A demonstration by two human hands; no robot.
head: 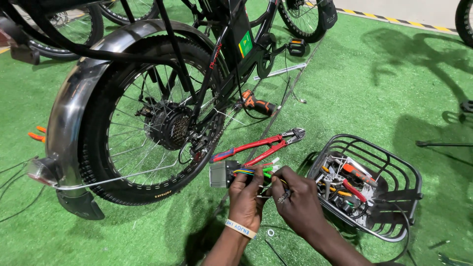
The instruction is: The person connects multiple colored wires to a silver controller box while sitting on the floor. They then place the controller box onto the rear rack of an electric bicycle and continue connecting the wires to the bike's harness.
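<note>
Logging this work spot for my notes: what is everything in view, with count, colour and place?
Bicycle: one near, black, upper left; parts of others at the top edges.
Rear wheel: one, black tyre, silver mudguard, left.
Bolt cutters: one, red handles, on the turf at centre.
Drill: one, orange and black, beside the bicycle frame.
Basket: one, black wire, right, holding tools.
Control box: one, grey, with coloured wires.
Turf: green, throughout.
Left hand: holds the wires.
Right hand: at the wires.
</note>
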